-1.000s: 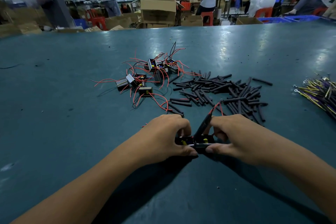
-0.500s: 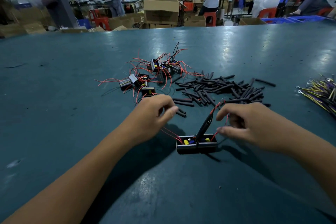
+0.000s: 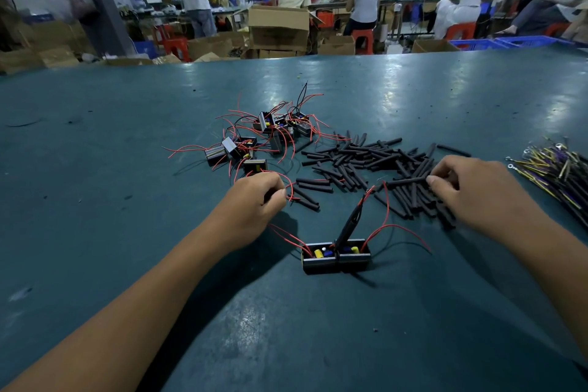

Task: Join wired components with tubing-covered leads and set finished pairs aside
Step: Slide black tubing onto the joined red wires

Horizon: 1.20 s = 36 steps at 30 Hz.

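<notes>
A joined pair of black box components (image 3: 335,259) stands on the green table (image 3: 318,328) between my arms. A tubing-covered lead (image 3: 350,223) rises from it, and loose red wires trail to both sides. My left hand (image 3: 254,204) is beyond and left of the pair, its curled fingertips pinching a red wire (image 3: 291,189) near the closest loose component (image 3: 254,165). At the near edge of the black tubing pile (image 3: 366,159), my right hand (image 3: 471,191) pinches the end of one tubing piece (image 3: 407,181).
Several loose components with red and black wires (image 3: 267,134) lie in a heap behind my left hand. A bundle of yellow and purple wires with ring terminals (image 3: 560,169) lies at the right edge. Cardboard boxes (image 3: 280,27) and seated people are beyond the table.
Both hands let go of the joined pair, which now stands alone. My left hand moved up to a red wire by the loose components. My right hand moved up-right to the tubing pile.
</notes>
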Each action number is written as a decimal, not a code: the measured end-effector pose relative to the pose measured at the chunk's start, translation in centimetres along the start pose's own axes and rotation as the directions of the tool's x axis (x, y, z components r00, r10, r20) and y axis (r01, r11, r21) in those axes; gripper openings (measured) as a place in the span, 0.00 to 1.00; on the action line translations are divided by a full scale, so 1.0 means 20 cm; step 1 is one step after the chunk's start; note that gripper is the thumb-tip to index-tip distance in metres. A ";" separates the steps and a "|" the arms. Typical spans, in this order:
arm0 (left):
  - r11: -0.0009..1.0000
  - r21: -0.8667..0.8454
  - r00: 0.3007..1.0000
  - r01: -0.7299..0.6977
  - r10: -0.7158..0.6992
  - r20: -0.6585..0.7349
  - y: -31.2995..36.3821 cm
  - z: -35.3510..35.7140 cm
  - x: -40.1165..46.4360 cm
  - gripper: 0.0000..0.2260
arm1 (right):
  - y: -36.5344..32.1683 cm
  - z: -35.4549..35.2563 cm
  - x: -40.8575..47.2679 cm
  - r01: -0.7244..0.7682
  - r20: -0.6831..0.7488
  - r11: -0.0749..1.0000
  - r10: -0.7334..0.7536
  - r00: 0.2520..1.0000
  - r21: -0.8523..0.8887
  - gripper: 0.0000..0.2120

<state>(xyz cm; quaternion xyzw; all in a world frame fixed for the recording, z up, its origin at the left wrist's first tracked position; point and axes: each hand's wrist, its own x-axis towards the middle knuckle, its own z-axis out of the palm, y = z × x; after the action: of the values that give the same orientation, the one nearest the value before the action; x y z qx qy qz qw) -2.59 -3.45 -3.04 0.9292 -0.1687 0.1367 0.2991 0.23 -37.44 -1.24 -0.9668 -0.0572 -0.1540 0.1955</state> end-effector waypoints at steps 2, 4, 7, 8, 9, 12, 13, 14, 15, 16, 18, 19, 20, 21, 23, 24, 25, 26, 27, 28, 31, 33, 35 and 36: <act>1.000 -0.003 1.000 -0.009 0.009 -0.009 0.01 0.01 0.00 0.09 | 0.03 0.02 0.01 -0.052 0.019 0.997 0.053 0.998 -0.053 0.06; 1.000 0.006 1.000 -0.013 0.013 -0.012 0.01 0.02 0.00 0.08 | 0.05 0.03 0.02 -0.088 0.037 0.990 0.093 0.995 -0.108 0.06; 0.999 -0.008 0.999 -0.031 0.031 -0.013 0.01 0.04 0.00 0.08 | 0.09 0.00 0.05 -0.089 -0.018 0.982 0.087 0.996 -0.164 0.05; 0.999 -0.019 0.999 -0.043 0.042 -0.019 0.02 0.05 -0.01 0.08 | 0.11 -0.02 0.07 -0.102 -0.047 0.975 0.095 0.994 -0.198 0.06; 0.998 -0.030 0.998 -0.054 0.054 -0.027 0.02 0.05 -0.01 0.08 | 0.15 -0.06 0.09 -0.137 -0.071 0.955 0.123 0.990 -0.263 0.08; 0.996 -0.059 0.997 -0.068 0.066 -0.043 0.03 0.05 -0.02 0.08 | 0.29 -0.15 0.11 -0.352 -0.097 0.808 0.350 0.932 -0.472 0.18; 0.996 -0.063 0.997 -0.067 0.064 -0.050 0.03 0.05 -0.02 0.08 | 0.32 -0.17 0.11 -0.413 -0.087 0.767 0.428 0.900 -0.491 0.21; 0.996 -0.068 0.996 -0.066 0.062 -0.060 0.04 0.06 -0.02 0.07 | 0.36 -0.18 0.10 -0.448 -0.071 0.740 0.481 0.874 -0.502 0.22; 0.995 -0.072 0.995 -0.066 0.061 -0.074 0.05 0.06 -0.02 0.07 | 0.38 -0.19 0.09 -0.454 -0.060 0.723 0.499 0.864 -0.522 0.22; 0.995 -0.072 0.994 -0.068 0.062 -0.091 0.05 0.06 -0.02 0.07 | 0.40 -0.19 0.09 -0.446 -0.062 0.708 0.497 0.866 -0.548 0.22; 0.996 -0.059 0.991 -0.071 0.063 -0.117 0.05 0.06 -0.03 0.08 | 0.41 -0.18 0.09 -0.439 -0.079 0.689 0.488 0.869 -0.576 0.21; 0.996 -0.046 0.990 -0.071 0.064 -0.124 0.05 0.06 -0.03 0.08 | 0.42 -0.17 0.09 -0.450 -0.083 0.682 0.499 0.863 -0.577 0.20; 0.997 -0.032 0.990 -0.071 0.066 -0.128 0.04 0.06 -0.03 0.07 | 0.42 -0.16 0.09 -0.464 -0.085 0.675 0.514 0.854 -0.573 0.20; 0.997 -0.017 0.989 -0.070 0.067 -0.132 0.03 0.06 -0.03 0.07 | 0.42 -0.15 0.09 -0.475 -0.088 0.669 0.526 0.846 -0.571 0.20; 0.997 0.015 0.986 -0.070 0.072 -0.151 0.02 0.06 -0.03 0.08 | 0.42 -0.12 0.10 -0.489 -0.100 0.670 0.531 0.842 -0.559 0.18; 0.997 0.030 0.983 -0.073 0.077 -0.164 0.02 0.07 -0.03 0.08 | 0.42 -0.12 0.11 -0.491 -0.105 0.678 0.526 0.844 -0.547 0.18; 0.996 0.045 0.981 -0.076 0.083 -0.176 0.03 0.07 -0.03 0.07 | 0.42 -0.11 0.12 -0.489 -0.108 0.690 0.518 0.849 -0.534 0.17; 0.995 0.060 0.979 -0.077 0.087 -0.186 0.03 0.07 -0.03 0.07 | 0.42 -0.11 0.12 -0.482 -0.109 0.704 0.506 0.856 -0.522 0.17; 0.994 0.077 0.977 -0.077 0.091 -0.191 0.04 0.07 -0.03 0.07 | 0.42 -0.12 0.13 -0.474 -0.108 0.714 0.495 0.862 -0.515 0.16; 0.993 0.093 0.978 -0.077 0.094 -0.187 0.04 0.08 -0.03 0.07 | 0.42 -0.12 0.13 -0.470 -0.107 0.722 0.489 0.866 -0.508 0.15; 0.988 0.133 0.982 -0.082 0.103 -0.158 0.04 0.09 -0.04 0.06 | 0.43 -0.14 0.13 -0.468 -0.117 0.733 0.477 0.871 -0.494 0.14; 0.987 0.140 0.982 -0.084 0.106 -0.157 0.03 0.09 -0.04 0.06 | 0.44 -0.15 0.14 -0.460 -0.118 0.732 0.468 0.876 -0.502 0.14; 0.989 0.126 0.980 -0.077 0.098 -0.174 0.02 0.09 -0.03 0.06 | 0.44 -0.15 0.14 -0.442 -0.125 0.740 0.445 0.887 -0.507 0.13; 0.991 0.115 0.978 -0.068 0.089 -0.187 0.02 0.09 -0.03 0.07 | 0.44 -0.15 0.15 -0.438 -0.140 0.753 0.428 0.893 -0.490 0.12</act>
<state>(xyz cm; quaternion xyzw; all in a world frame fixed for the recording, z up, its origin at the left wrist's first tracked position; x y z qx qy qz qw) -2.96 -4.74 -4.49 0.9191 -0.1679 0.2461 0.2579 3.71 -46.62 -0.76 -0.9686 0.2126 -0.1235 -0.0362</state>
